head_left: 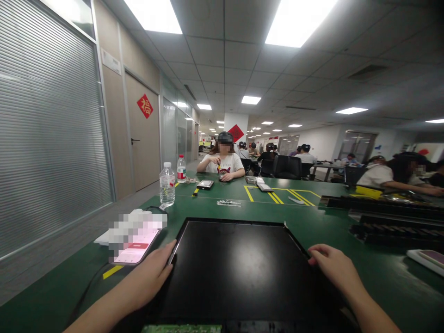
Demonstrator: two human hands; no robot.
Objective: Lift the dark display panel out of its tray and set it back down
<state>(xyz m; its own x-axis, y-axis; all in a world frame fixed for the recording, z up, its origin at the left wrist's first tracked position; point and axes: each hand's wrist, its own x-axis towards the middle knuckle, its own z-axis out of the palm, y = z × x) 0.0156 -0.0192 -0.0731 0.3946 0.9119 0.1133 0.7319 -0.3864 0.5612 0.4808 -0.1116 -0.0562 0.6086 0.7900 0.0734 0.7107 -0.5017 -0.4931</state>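
A large black LCD screen panel (236, 273) lies in front of me on the green table, with a blurred bright reflection on its glossy face. Along its near edge a green circuit board (182, 328) shows at the bottom of the view. My left hand (156, 270) grips the panel's left edge, fingers and thumb closed about the rim. At the opposite side, my right hand (329, 262) has its fingers curled and pinched on the right edge. The undersides of the fingers are partly hidden by the frame. A small pale tab (285, 225) sticks out at the far right corner.
To the left lie a lit phone (135, 247) and a clear water bottle (167, 185). Dark metal strips (398, 229) are stacked on the right. Hard drives (205, 184) and yellow tape lines (274, 196) lie farther off. Across the table sits a person (224, 162).
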